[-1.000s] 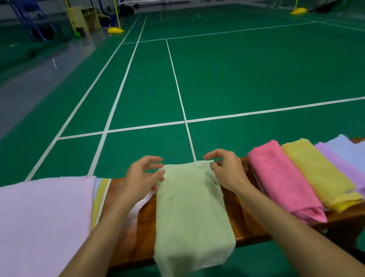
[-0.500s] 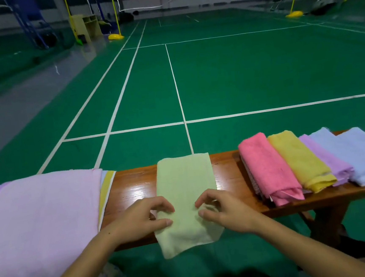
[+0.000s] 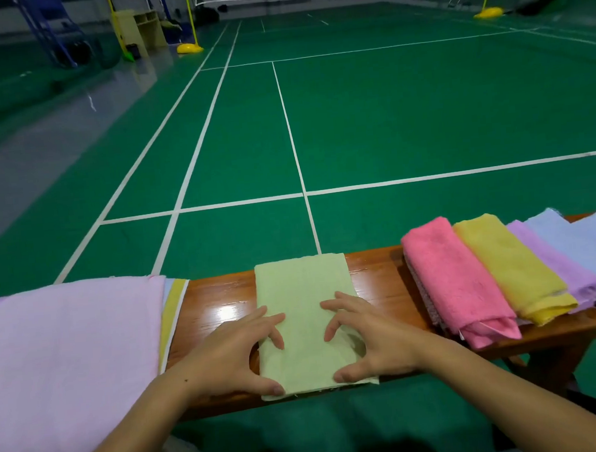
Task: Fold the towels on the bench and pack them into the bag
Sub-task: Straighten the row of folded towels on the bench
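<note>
The green towel (image 3: 306, 318) lies flat across the middle of the bench (image 3: 220, 297), folded to a narrow strip with its near edge at the bench's front lip. Left hand (image 3: 234, 354) and right hand (image 3: 369, 338) sit on its near half, fingers curled, thumbs pinching that edge. Folding is the step in hand; next, I'd say, lift the edge and carry it to the far end. Pink towel (image 3: 454, 284) and others wait folded to the right, a lilac towel (image 3: 68, 372) left. No bag in view.
</note>
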The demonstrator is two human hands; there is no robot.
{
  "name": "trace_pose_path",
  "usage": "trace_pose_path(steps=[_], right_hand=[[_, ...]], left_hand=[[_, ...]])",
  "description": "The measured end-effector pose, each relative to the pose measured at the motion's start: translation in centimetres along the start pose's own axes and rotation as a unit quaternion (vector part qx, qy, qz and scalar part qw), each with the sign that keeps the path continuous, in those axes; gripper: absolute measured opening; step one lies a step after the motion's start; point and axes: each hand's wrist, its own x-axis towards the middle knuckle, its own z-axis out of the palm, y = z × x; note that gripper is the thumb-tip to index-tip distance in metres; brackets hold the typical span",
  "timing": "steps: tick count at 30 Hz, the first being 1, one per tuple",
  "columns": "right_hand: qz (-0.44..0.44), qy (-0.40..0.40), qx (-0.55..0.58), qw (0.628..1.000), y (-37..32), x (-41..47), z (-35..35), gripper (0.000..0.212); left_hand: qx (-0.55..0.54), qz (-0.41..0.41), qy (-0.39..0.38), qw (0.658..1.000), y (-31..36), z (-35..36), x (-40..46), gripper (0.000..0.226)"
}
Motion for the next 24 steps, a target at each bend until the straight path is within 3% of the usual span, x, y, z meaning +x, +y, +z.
trace_pose_path(steps=[9, 19, 24], right_hand=[[-0.038, 0.036, -0.16, 0.986, -0.9, -0.5, -0.5, 0.071], [-0.049, 0.085, -0.175, 0.98, -1.5, 0.3, -0.2, 0.043], [-0.045, 0.087, -0.181, 0.979, -1.8, 1.0, -0.4, 0.034]], left_hand=[[0.042, 0.011, 0.022, 0.999, 0.2, 0.0, 0.2, 0.068], [0.085, 0.026, 0.074, 0.993, 1.4, -0.3, 0.4, 0.034], [0.016, 0.01, 0.087, 0.996, 1.4, -0.3, 0.8, 0.029]])
